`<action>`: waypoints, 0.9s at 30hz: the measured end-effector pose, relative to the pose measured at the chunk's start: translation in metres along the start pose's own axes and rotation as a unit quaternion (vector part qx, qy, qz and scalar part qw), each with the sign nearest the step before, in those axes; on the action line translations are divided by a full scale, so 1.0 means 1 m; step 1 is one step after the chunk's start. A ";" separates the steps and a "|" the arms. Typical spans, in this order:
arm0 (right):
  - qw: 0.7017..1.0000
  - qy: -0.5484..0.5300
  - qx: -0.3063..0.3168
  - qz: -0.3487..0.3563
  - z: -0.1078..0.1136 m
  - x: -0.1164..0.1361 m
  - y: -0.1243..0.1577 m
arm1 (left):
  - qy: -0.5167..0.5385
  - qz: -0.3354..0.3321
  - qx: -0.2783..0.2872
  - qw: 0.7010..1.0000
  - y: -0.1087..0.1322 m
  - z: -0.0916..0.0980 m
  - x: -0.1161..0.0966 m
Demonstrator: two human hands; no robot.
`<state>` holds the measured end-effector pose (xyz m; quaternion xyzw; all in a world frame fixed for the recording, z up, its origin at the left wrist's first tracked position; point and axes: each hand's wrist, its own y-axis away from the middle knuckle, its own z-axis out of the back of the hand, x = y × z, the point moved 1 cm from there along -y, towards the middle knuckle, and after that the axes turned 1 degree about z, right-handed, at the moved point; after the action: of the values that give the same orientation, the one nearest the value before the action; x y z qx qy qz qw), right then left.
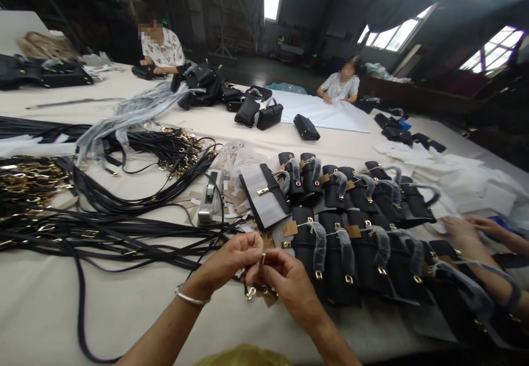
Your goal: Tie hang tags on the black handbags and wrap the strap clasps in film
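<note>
My left hand (233, 258), with a silver bangle on the wrist, pinches something small and pale that I cannot make out. Against it, my right hand (289, 278) is also closed, its fingertips meeting the left ones around the same small piece. Just below the fingers hang a gold clasp (250, 293) and a brown card tag (270, 299); whether they join the pinched piece is hidden. Beyond my hands a black handbag (262, 199) with a white sheet on its front lies tilted. Close to my right hand is a black bag (305, 250) with a tag and wrapped handle.
Black straps (136, 228) with gold buckles spread over the left side. A tape dispenser (210, 198) stands among paper scraps. Rows of bags fill the right, where a co-worker's hands (467, 233) reach in. Two people (165, 49) sit across the table.
</note>
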<state>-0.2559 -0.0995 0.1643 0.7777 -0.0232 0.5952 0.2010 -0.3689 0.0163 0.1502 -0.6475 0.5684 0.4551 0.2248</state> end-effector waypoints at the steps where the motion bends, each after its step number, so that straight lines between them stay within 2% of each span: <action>1: 1.000 0.008 -0.010 -0.016 0.001 -0.002 0.000 | 0.000 -0.003 -0.008 1.000 -0.001 0.000 -0.002; 3: 0.998 0.008 -0.037 -0.041 0.004 -0.005 0.000 | 0.010 -0.029 -0.041 0.999 -0.004 0.001 -0.003; 7: 0.991 -0.074 -0.082 -0.072 0.008 -0.008 0.003 | -0.001 -0.091 -0.091 0.992 -0.005 0.001 0.007; 9: 0.986 -0.114 -0.095 -0.075 0.010 -0.007 0.003 | -0.021 -0.065 -0.068 0.995 -0.003 -0.002 0.016; 13: 0.982 -0.141 -0.114 -0.059 0.016 -0.006 -0.001 | 0.012 0.024 -0.016 0.999 -0.004 -0.011 0.036; 15: 0.986 -0.113 -0.116 -0.049 0.019 -0.006 -0.003 | -0.008 0.038 -0.044 0.998 -0.007 -0.012 0.042; 19: 0.986 -0.023 -0.157 -0.046 0.025 -0.010 -0.006 | -0.103 0.045 -0.144 0.983 -0.012 -0.007 0.042; 22: 0.983 0.001 -0.177 -0.052 0.028 -0.015 -0.009 | -0.118 0.035 -0.162 0.979 -0.011 -0.004 0.038; 27: 0.983 -0.008 -0.174 -0.063 0.028 -0.025 -0.014 | -0.118 0.017 -0.189 0.975 -0.008 -0.005 0.034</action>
<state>-0.2336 -0.1013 0.1311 0.7351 -0.0792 0.5623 0.3703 -0.3617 -0.0038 0.1218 -0.6101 0.4526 0.6312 0.1564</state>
